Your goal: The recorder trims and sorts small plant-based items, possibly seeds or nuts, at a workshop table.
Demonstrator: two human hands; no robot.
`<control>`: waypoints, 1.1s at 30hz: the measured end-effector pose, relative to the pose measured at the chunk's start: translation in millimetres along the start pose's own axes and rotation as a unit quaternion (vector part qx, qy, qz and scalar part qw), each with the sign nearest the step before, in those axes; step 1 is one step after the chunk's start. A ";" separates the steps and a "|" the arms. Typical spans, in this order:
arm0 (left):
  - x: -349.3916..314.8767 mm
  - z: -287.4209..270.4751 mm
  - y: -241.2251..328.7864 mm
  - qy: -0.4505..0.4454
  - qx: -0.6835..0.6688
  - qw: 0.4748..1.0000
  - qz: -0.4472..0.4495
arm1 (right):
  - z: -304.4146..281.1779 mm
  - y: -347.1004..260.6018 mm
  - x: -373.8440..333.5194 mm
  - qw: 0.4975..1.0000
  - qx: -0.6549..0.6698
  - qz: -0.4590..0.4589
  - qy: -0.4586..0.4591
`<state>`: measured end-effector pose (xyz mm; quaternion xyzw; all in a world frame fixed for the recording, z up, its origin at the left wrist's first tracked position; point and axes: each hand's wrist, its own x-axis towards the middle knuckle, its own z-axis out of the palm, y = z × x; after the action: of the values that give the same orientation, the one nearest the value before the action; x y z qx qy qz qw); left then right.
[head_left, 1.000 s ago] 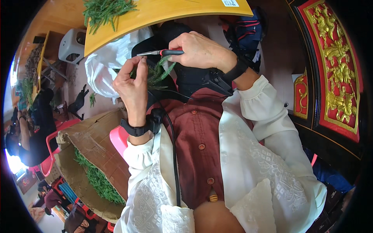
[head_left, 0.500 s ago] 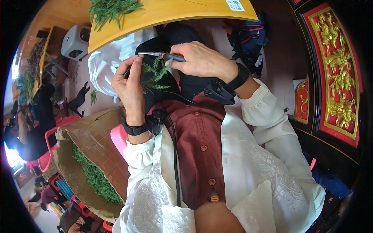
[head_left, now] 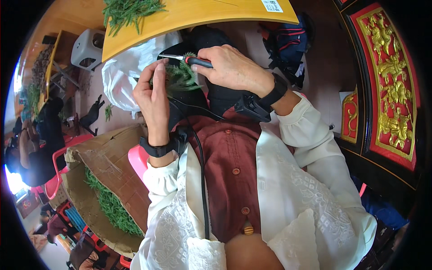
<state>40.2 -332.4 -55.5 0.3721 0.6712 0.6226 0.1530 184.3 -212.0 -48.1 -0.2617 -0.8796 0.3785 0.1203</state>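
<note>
My right hand (head_left: pixel 230 67) is closed round the red and black handle of a pair of pliers (head_left: pixel 198 61). Their slim metal jaws point left, close to the fingertips of my left hand (head_left: pixel 153 87). Thumb and forefinger of that left hand are pinched together on a green artificial sprig (head_left: pixel 182 77). Its needle-like fronds spread to the right below the pliers, and some are smeared by motion. Whether the jaws touch the sprig's stem is too small to tell. Both hands are above my lap, short of the table edge.
A yellow table (head_left: pixel 211 13) ahead carries a pile of green sprigs (head_left: pixel 130 12). White plastic (head_left: pixel 119 83) lies below it. At my left stands a cardboard box (head_left: pixel 108 157) holding more greenery (head_left: pixel 112 202). A grey stool (head_left: pixel 85 49) and a dark blue bag (head_left: pixel 290 45) are farther off.
The sprig has turned, its fronds swinging up and blurring. My left hand has shifted slightly right, and the pliers' tip now sits a little higher, tilted differently.
</note>
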 end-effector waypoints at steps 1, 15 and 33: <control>0.3 -1.2 -0.1 -0.021 -0.095 0.993 -0.062 | 0.9 0.5 0.2 1.000 -0.004 0.001 0.006; 4.9 -13.9 -4.7 -0.049 -0.193 0.970 -0.142 | 3.5 1.3 0.4 1.000 -0.007 -0.016 -0.016; 16.8 -46.2 -9.9 -0.079 -0.195 0.944 -0.253 | 34.6 -12.6 25.6 0.979 -0.179 -0.062 0.080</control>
<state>-5.1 -353.6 -52.3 0.2007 0.5946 0.6507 0.4276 144.1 -226.0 -62.2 -0.2536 -0.9352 0.1845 0.1641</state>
